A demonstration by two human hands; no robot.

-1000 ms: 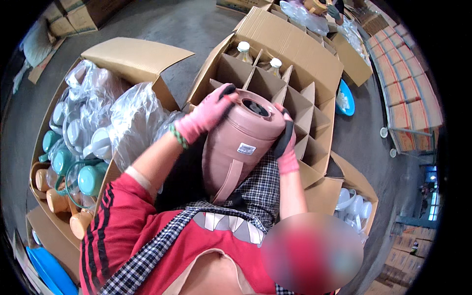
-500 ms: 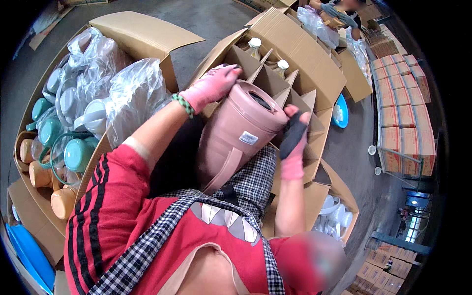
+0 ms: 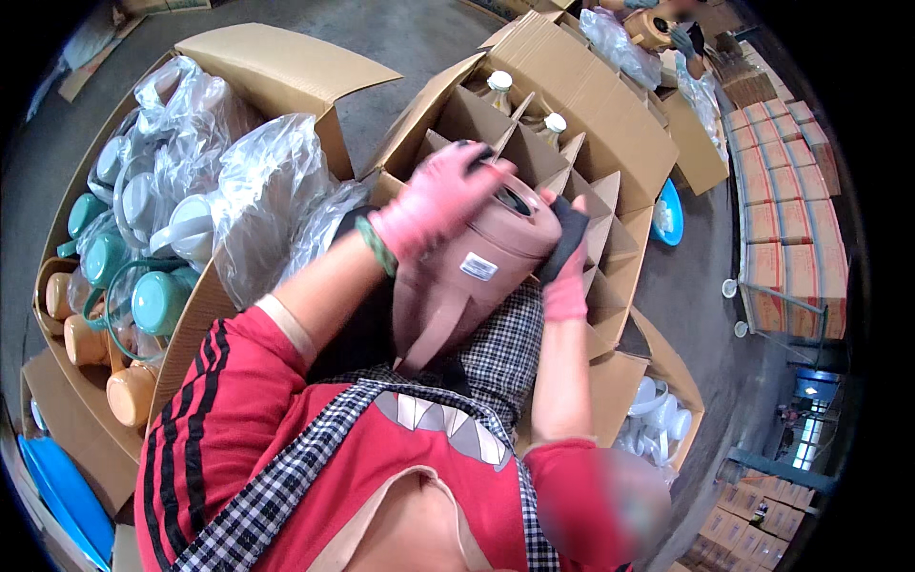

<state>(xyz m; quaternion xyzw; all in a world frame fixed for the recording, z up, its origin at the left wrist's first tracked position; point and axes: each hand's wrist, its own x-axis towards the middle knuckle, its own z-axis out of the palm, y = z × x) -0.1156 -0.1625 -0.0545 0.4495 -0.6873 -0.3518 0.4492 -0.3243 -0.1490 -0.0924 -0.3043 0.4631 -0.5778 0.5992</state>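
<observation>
A dusky-pink plastic jug (image 3: 443, 286) leans across my lap. Its round opening faces away from me, its handle faces me and a small white label sits on its side. My left hand (image 3: 448, 195), in a pink glove with dark fingertips, lies over the jug's left rim, slightly blurred, fingers curled at the opening. On the opposite side, my right hand (image 3: 566, 246), in a pink and black glove, grips the rim with the thumb near the opening. What lies inside the jug is too dark to make out.
Beyond the jug stands an open carton (image 3: 634, 181) with cardboard dividers and two white-capped glass bottles (image 3: 498, 88). To the left, a large carton (image 3: 181, 381) holds teal, orange and bagged white jug parts. A blue basin (image 3: 670, 214) sits at right. A co-worker's gloved hand (image 3: 688, 40) shows far off.
My left hand has slid right along the rim, over the jug's opening. My right hand has dropped slightly and closed in on the rim. The jug has tilted a little.
</observation>
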